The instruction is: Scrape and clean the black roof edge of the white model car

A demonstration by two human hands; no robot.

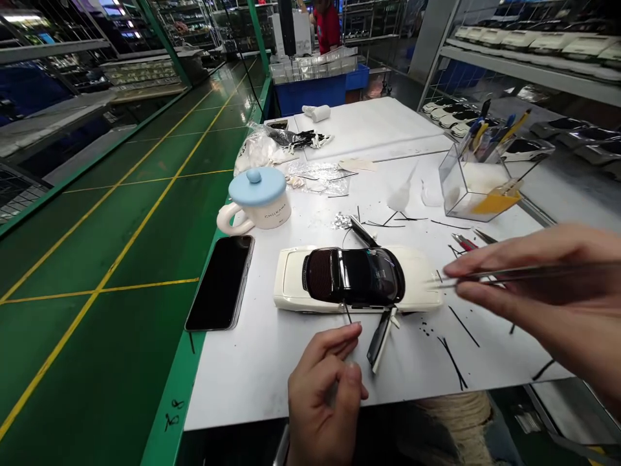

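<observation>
A cream model car (422,275) with a black roof and dark brown rear deck lies on the white table, both doors swung out. In my right hand (533,291) is a pair of metal tweezers (490,275), pinched between thumb and fingers, its blurred tips over the car's hood. My left hand (330,388) is in front of the car with loosely bent fingers, thumb apart from the index finger. A short black strip (347,313) slants from the car's side to the left index fingertip; whether they touch is unclear. Beside that hand the near door (381,340) sticks out.
Left of the car are a phone (220,283) and a blue-lidded mug (259,200). Black strips (453,362) and tiny black bits lie at right. A clear pen box (478,188) stands behind; plastic bags (262,147) lie farther back. Shelves hold more model cars (538,40).
</observation>
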